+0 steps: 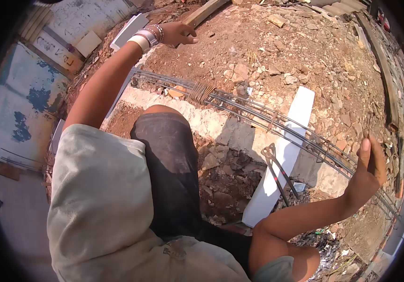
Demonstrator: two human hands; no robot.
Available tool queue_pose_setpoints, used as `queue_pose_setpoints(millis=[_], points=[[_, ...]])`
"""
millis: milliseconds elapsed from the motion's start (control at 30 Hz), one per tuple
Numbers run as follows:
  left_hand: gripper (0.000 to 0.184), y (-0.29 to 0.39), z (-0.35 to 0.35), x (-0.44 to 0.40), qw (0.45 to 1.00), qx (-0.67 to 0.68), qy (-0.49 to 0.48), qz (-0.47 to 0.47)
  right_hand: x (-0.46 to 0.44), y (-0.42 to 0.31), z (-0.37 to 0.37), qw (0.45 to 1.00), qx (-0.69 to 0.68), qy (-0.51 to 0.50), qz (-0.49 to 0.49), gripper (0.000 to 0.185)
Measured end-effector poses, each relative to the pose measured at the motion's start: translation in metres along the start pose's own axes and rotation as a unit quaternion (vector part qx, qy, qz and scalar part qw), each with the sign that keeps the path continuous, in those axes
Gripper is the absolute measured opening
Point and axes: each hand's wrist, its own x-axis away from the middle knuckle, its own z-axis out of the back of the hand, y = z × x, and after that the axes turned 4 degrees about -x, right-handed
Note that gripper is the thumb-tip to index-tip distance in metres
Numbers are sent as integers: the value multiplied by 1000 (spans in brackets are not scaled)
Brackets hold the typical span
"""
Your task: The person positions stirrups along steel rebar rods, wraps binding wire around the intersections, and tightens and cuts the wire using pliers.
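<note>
My left hand (179,35) is stretched out beyond the rebar cage, fingers loosely extended and apart, with nothing visible in it. My right hand (367,171) is raised over the right end of the cage, thumb and fingertips pinched on what looks like a thin wire (368,120). The long rebar cage (277,123) runs across in front of me, with a bunch of brownish ties (202,93) around it left of centre. Below the cage, long-handled pincers (277,173) lie against a white board (264,197), jaws toward the bars.
Rubble and broken stone (286,51) cover the ground beyond the cage. A pale concrete strip (211,121) runs under the bars. Wooden beams lie at the top (205,13) and along the right (383,70). A paint-worn wall (32,98) stands at left.
</note>
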Motion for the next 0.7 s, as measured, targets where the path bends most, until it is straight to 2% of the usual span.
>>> queue_pose_setpoints(millis=[33,67,100,133,200,233,267,367,400,467,567,600,700], points=[[72,-11,-24,-3,990,-45,-128,47,-2,-4,-12,999,10,-28,18,25],[73,-9,-40,5,965,-25,-239,102,-3,-7,-24,998,21,-57,35,25],[75,-19,-64,9,942,13,-308,131,-3,-10,-37,994,32,-88,50,25],[77,-30,-88,10,930,30,-346,117,-1,-15,-49,989,48,-122,64,24],[91,-55,-142,-3,947,5,-306,101,9,-22,-77,987,48,-154,28,23],[109,-83,-200,-6,990,-29,-137,22,15,-24,-91,985,50,-166,8,22],[123,-67,-200,3,993,-6,-116,14,19,-25,-105,979,42,-200,-11,20],[129,-56,-243,-2,989,15,41,-140,46,-33,-152,958,97,-254,-92,20],[127,-52,-260,-11,983,38,68,-168,54,-37,-163,943,171,-273,-84,23],[123,-43,-292,-27,964,91,117,-221,75,-40,-184,930,186,-281,-148,25],[114,-28,-318,-48,945,93,180,-256,90,-58,-224,888,240,-312,-237,36],[102,-26,-326,-55,947,102,188,-241,93,-52,-240,887,245,-319,-226,38],[99,-40,-328,-68,945,86,155,-275,124,-7,-292,898,240,-295,-221,42]])
